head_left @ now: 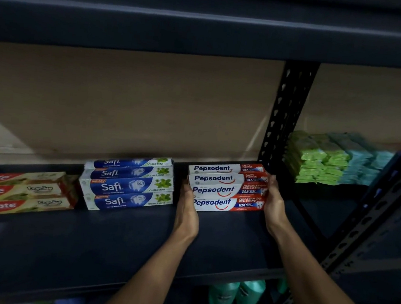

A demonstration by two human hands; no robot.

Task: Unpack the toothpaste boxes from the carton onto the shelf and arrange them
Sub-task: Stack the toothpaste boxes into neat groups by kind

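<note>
You are pressing your left hand (188,208) and right hand (273,203), fingers straight, flat against opposite ends of the Pepsodent boxes (225,189), stacked between them on the shelf (112,241).

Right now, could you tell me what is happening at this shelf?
A person holds the stack of Pepsodent boxes on the dark shelf between both hands: left hand against its left end, right hand against its right end. Safi boxes and Colgate boxes sit stacked to its left. No carton is in view.
</note>
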